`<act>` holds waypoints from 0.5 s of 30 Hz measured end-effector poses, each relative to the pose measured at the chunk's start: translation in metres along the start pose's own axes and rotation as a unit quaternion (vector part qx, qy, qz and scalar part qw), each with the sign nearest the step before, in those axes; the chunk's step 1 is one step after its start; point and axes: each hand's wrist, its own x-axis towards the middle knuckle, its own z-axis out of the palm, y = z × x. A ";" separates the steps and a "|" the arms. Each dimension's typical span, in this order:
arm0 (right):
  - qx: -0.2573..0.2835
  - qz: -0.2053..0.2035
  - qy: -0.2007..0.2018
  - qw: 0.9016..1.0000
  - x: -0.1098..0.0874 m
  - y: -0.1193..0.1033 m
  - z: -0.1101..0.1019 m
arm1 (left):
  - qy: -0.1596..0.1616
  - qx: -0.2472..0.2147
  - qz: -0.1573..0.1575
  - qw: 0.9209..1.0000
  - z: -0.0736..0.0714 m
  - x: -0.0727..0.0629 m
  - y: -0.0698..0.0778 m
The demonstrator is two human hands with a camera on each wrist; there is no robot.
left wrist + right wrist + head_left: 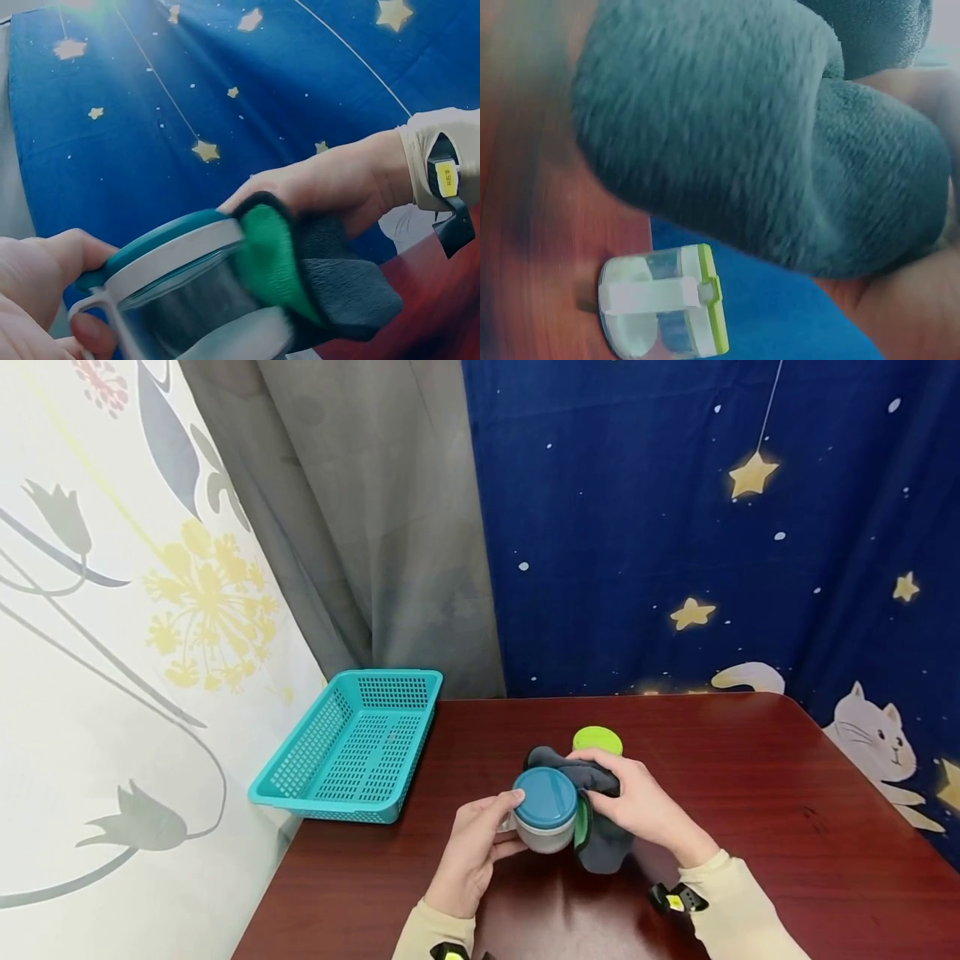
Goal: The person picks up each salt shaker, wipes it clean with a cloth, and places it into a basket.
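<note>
My left hand [474, 847] holds a clear jar [545, 839] with a blue lid [546, 797], the thumb on the lid's edge and the fingers around the handle side. A white handle and a white band below the lid show in the left wrist view. With my right hand [643, 797] I grip a bunched dark grey cloth [606, 845]. Its green side [268, 259] lies against the side of the jar. In the right wrist view the folded cloth [712, 112] fills much of the picture and hides the blue-lidded jar.
Behind the cloth stands a second jar [649, 300] with a lime-green lid [597, 740] and a white handle, on the red-brown table [712, 760]. A turquoise perforated basket [408, 777] sits at the table's left back, beside the patterned wall covering [187, 760].
</note>
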 end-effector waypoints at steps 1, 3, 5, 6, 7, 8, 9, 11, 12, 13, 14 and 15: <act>-0.008 0.002 0.013 1.000 0.000 -0.002 0.002 | 0.015 -0.005 0.005 1.000 0.001 0.000 0.001; -0.027 0.000 0.040 0.999 0.000 -0.006 0.007 | 0.050 -0.014 0.015 0.999 0.003 0.000 0.002; -0.047 -0.008 0.066 0.997 0.000 -0.010 0.013 | 0.087 -0.026 0.026 0.996 0.006 -0.001 0.002; -0.057 -0.012 0.079 0.995 0.001 -0.012 0.017 | 0.104 -0.030 0.031 0.994 0.007 -0.001 0.003; -0.066 -0.018 0.091 0.994 0.001 -0.014 0.020 | 0.117 -0.035 0.037 0.992 0.009 -0.001 0.003; -0.071 -0.023 0.101 0.992 0.001 -0.016 0.023 | 0.128 -0.038 0.042 0.990 0.010 -0.001 0.003; -0.075 -0.028 0.109 0.991 0.001 -0.017 0.025 | 0.136 -0.042 0.047 0.989 0.011 -0.001 0.003; -0.088 -0.039 0.123 0.988 0.001 -0.018 0.029 | 0.147 -0.045 0.052 0.987 0.012 -0.002 0.003; -0.093 -0.044 0.129 0.986 0.000 -0.019 0.031 | 0.151 -0.045 0.052 0.986 0.012 -0.002 0.002; -0.100 -0.050 0.134 0.985 0.000 -0.019 0.032 | 0.154 -0.044 0.051 0.986 0.013 -0.002 0.002; -0.105 -0.056 0.140 0.983 -0.001 -0.020 0.033 | 0.157 -0.044 0.048 0.985 0.013 -0.003 0.002; -0.112 -0.062 0.147 0.981 -0.002 -0.020 0.034 | 0.160 -0.042 0.047 0.985 0.013 -0.003 0.002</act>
